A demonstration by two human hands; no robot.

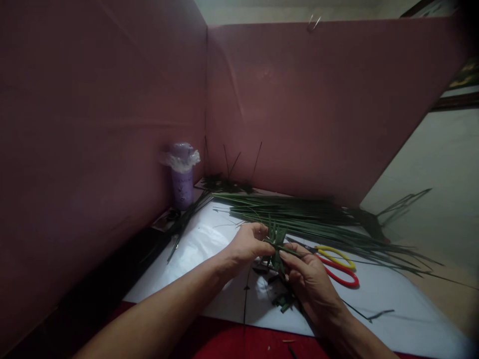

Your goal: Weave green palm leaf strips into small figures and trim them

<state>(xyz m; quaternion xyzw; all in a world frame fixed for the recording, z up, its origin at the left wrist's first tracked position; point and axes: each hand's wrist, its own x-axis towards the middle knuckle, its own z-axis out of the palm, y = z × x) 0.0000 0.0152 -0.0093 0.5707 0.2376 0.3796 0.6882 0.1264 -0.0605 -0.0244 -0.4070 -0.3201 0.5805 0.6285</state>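
Between my two hands is a small piece of folded or woven green leaf strips (277,238), held a little above the white sheet. My left hand (250,245) pinches its left side with thumb and fingers. On its right side, my right hand (304,269) grips it between thumb and forefinger. Short cut leaf pieces (283,300) lie just below the hands. Scissors (339,264) with one yellow and one red handle rest right behind my right hand, their blades partly hidden by it.
Long green leaf strips (284,209) spread across the back of the white sheet (202,244). A purple tumbler (182,187) with clear plastic around its top stands at the back left. Pink panels (299,99) rise behind and at left. Red cloth (224,339) shows in front.
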